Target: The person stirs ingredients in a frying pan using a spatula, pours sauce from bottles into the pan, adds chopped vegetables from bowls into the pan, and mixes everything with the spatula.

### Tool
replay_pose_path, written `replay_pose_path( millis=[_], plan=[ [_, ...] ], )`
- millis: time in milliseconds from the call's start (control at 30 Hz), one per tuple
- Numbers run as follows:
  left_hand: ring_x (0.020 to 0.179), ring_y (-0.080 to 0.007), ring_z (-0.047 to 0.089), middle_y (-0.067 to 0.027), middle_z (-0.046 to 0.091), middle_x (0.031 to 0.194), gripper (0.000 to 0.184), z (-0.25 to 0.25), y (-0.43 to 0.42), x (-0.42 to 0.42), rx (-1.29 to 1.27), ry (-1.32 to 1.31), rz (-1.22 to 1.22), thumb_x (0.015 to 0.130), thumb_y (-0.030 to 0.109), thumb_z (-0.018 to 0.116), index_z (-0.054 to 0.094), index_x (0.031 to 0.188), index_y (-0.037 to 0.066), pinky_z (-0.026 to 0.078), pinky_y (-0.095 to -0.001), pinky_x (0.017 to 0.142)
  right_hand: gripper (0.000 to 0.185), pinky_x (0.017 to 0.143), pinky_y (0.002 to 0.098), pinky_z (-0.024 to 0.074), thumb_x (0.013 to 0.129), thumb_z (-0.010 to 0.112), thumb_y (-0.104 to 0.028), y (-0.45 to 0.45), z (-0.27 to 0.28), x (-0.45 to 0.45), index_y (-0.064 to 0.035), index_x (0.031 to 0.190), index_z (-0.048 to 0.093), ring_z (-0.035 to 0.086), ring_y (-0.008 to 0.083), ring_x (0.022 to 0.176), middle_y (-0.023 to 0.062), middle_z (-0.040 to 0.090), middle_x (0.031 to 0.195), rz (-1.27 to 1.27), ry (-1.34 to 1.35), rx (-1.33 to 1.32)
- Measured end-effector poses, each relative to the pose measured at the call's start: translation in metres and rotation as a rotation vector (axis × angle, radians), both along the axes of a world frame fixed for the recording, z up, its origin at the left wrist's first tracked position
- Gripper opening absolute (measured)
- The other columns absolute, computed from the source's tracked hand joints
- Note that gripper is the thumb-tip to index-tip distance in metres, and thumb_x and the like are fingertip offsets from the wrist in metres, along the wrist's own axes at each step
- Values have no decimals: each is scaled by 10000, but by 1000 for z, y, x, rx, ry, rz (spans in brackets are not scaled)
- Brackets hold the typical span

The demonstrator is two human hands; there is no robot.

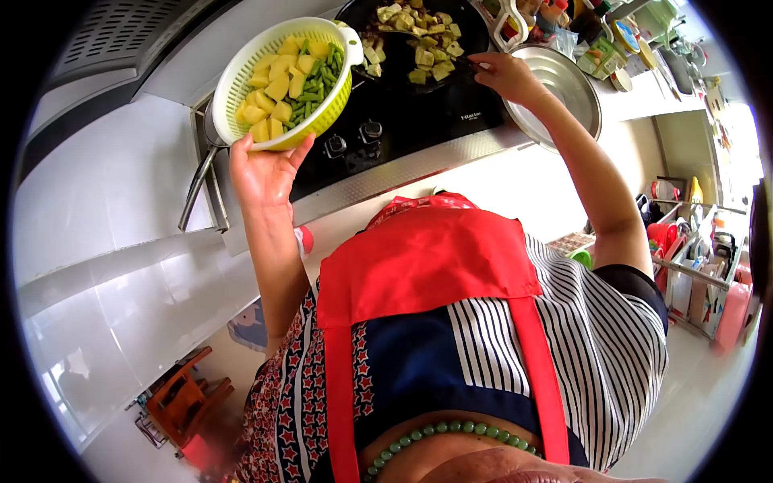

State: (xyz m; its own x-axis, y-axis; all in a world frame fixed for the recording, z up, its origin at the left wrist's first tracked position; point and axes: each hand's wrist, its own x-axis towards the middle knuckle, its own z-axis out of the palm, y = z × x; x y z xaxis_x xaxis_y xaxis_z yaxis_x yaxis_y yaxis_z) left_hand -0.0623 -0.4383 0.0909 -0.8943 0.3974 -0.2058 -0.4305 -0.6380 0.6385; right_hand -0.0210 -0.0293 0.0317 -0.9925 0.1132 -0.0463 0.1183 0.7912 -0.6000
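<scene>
My left hand (267, 173) grips the underside and near rim of a green-and-white colander (334, 119), raised over the left side of the stove. Yellow potato chunks (278, 87) and cut green beans (320, 80) lie in it. At the right edge of a black wok (475, 22), my right hand (509, 78) is closed with its fingertips together at the rim or a small handle; the exact grip is hard to make out. Browned, pale vegetable chunks (424, 56) sit in the wok, with a utensil partly visible among them.
A round metal lid (568, 88) lies right of the stove (403, 137). Stove knobs (370, 131) face me. A pan handle (197, 189) juts out at the left. Bottles and jars (555, 12) crowd the back right. A dish rack (700, 266) stands at the far right.
</scene>
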Motion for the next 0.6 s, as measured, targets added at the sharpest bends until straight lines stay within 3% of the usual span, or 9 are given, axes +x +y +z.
replay_pose_path(
  millis=[100,300,400,600],
  plan=[
    [1211,-402,441,-175,377,1378,625,3,5,-2,-4,-4,17,828,232,493,281,1388,54,504,-577,869,394,739,364,510,777,664,-210,9,30,-4,-117,1158,620,661,298,809,160,679,873,63,-3,-138],
    [1211,-396,443,-175,383,1373,622,8,12,8,-8,-5,72,826,236,491,286,1385,54,505,-572,871,374,758,420,508,818,559,-254,-20,28,-25,-223,1188,602,630,321,858,132,665,904,235,201,269],
    [1224,-391,431,-173,375,1379,626,7,13,9,18,-9,55,824,238,493,285,1386,58,502,-573,875,387,773,414,507,815,564,-218,-11,20,-15,-236,1200,595,631,300,875,108,664,923,303,41,368],
    [1232,-383,420,-164,373,1381,634,7,12,8,-2,-27,53,819,239,504,284,1388,66,492,-575,885,355,752,388,505,805,598,-178,26,74,37,-185,1159,628,642,281,832,118,667,908,272,-57,351]
  ],
)
